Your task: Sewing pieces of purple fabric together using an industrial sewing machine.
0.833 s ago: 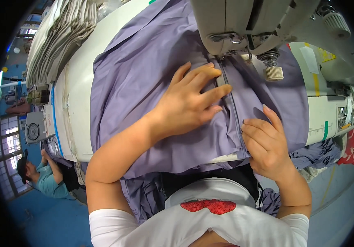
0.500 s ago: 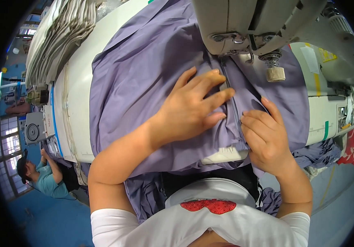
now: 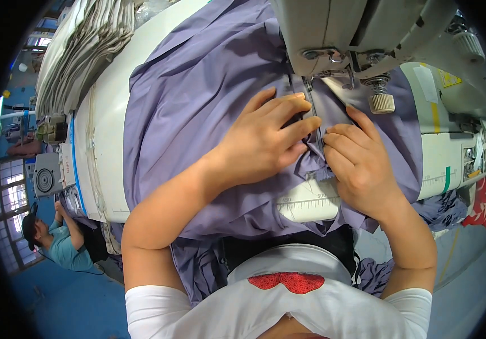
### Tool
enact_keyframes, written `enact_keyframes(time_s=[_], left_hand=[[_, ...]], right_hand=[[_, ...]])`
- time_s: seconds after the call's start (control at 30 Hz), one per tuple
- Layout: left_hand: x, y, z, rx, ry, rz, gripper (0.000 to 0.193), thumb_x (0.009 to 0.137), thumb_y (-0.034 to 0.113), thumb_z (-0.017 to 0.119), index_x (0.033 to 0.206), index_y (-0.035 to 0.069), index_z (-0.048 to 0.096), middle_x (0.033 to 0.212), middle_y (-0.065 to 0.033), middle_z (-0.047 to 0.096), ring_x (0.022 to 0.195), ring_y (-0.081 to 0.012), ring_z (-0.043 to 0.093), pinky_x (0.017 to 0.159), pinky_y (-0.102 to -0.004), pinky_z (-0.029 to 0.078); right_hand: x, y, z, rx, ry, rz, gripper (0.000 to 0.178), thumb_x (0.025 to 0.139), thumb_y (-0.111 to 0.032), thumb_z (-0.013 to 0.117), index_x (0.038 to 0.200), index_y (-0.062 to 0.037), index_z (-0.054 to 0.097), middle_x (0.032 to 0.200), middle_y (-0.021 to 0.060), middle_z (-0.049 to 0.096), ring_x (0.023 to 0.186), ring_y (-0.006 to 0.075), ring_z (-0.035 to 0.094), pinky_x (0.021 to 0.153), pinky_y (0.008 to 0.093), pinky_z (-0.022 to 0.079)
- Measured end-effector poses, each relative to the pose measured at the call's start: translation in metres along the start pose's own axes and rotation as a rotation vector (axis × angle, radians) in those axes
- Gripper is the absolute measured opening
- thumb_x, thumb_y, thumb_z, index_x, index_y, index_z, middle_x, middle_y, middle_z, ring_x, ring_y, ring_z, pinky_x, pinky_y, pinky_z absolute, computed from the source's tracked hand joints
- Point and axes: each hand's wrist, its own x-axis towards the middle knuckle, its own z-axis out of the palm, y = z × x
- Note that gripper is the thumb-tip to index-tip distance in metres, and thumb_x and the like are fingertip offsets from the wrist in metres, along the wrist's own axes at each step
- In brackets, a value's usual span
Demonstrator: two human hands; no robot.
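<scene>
Head view: purple fabric [image 3: 198,124] was spread over the white desk [image 3: 106,152], part of it lying beneath the head of a sewing machine [image 3: 325,31]. A dark zip-like strip [image 3: 313,104] was run from under the machine down between the two hands, which were placed close together but apart. The left hand [image 3: 271,135] was laid on the fabric with its fingers spread, just left of the strip. The fingers of the right hand [image 3: 357,164] were bent against the fabric at the strip's right; whether any was pinched could not be told. Ruler marks [image 3: 311,204] were left exposed below the hands.
</scene>
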Motion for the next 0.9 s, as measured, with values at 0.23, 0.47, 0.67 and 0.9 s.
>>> enact_keyframes(time_s=[0.23,0.47,0.67,0.9], left_hand=[[-0.011,0.014,0.002,-0.013,-0.002,0.024,0.039,0.076,0.003,0.064,0.115,0.006,0.062,0.118,-0.0067,0.059,0.118,-0.0227,0.056,0.101,-0.0441,0.040],[-0.010,0.012,0.004,-0.056,0.053,0.021,0.036,0.076,0.002,0.065,0.111,0.005,0.063,0.116,-0.0069,0.060,0.115,-0.0229,0.058,0.100,-0.0416,0.042],[-0.005,-0.003,0.007,-0.019,0.109,0.096,0.037,0.074,0.003,0.066,0.111,0.005,0.064,0.115,-0.0061,0.060,0.114,-0.0218,0.058,0.097,-0.0429,0.044],[-0.004,-0.016,0.001,0.029,0.003,0.160,0.036,0.074,0.008,0.066,0.110,0.007,0.064,0.114,-0.0047,0.061,0.112,-0.0211,0.058,0.098,-0.0441,0.042]], right_hand=[[0.002,-0.001,0.002,-0.041,0.009,-0.012,0.017,0.062,-0.010,0.059,0.074,0.0020,0.059,0.083,0.0109,0.058,0.090,0.0253,0.060,0.097,0.0484,0.046],[-0.003,0.000,0.005,-0.060,0.030,-0.043,0.022,0.064,-0.009,0.059,0.082,0.0040,0.062,0.086,0.0111,0.060,0.093,0.0253,0.061,0.096,0.0490,0.047],[0.009,0.010,0.001,-0.062,-0.047,-0.067,0.019,0.065,-0.009,0.060,0.080,0.0022,0.060,0.090,0.0110,0.060,0.094,0.0252,0.061,0.094,0.0454,0.048],[0.006,0.016,0.007,-0.076,-0.059,-0.027,0.020,0.067,-0.009,0.060,0.083,0.0023,0.060,0.098,0.0120,0.062,0.099,0.0258,0.061,0.083,0.0397,0.048]])
